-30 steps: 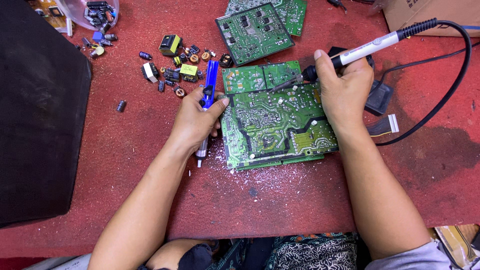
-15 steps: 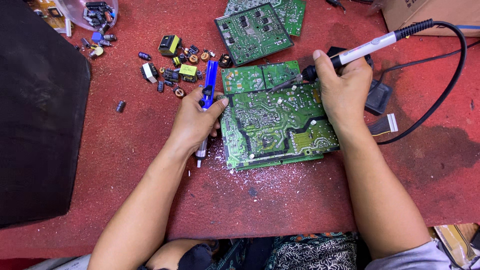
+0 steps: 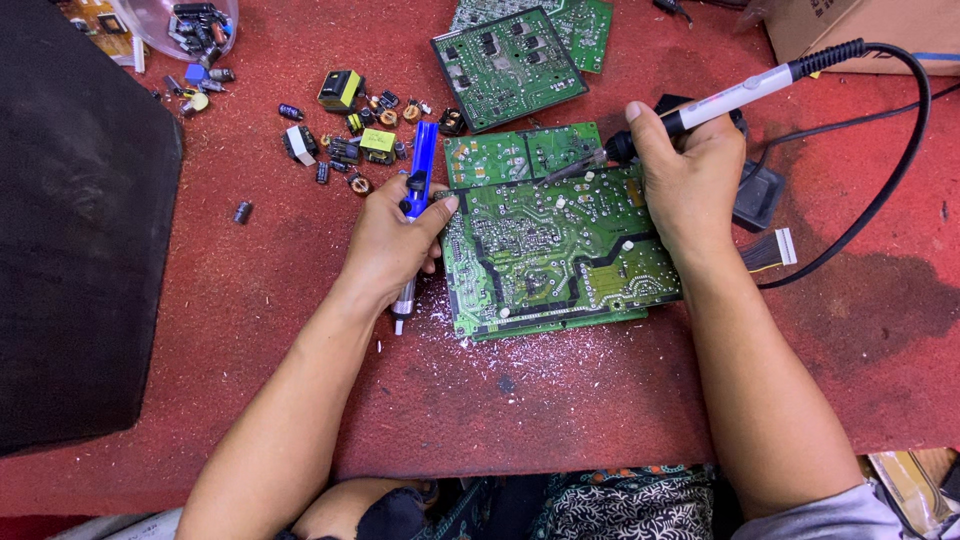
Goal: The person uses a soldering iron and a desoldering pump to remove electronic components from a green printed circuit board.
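Note:
A large green circuit board point(image 3: 555, 250) lies solder side up on the red table. My right hand point(image 3: 685, 185) grips a white-handled soldering iron point(image 3: 735, 97), its tip resting near the board's upper edge. My left hand point(image 3: 390, 240) holds a blue desoldering pump point(image 3: 420, 185) upright-slanted at the board's left edge, thumb touching that edge. A smaller green board point(image 3: 520, 152) lies just behind the large one.
Two more green boards point(image 3: 510, 65) lie at the back. Loose electronic parts point(image 3: 350, 140) are scattered at the back left, near a clear bowl point(image 3: 190, 20) of parts. A black panel point(image 3: 70, 220) covers the left. The iron's black cable point(image 3: 900, 160) loops at right; a cardboard box point(image 3: 860, 25) stands behind.

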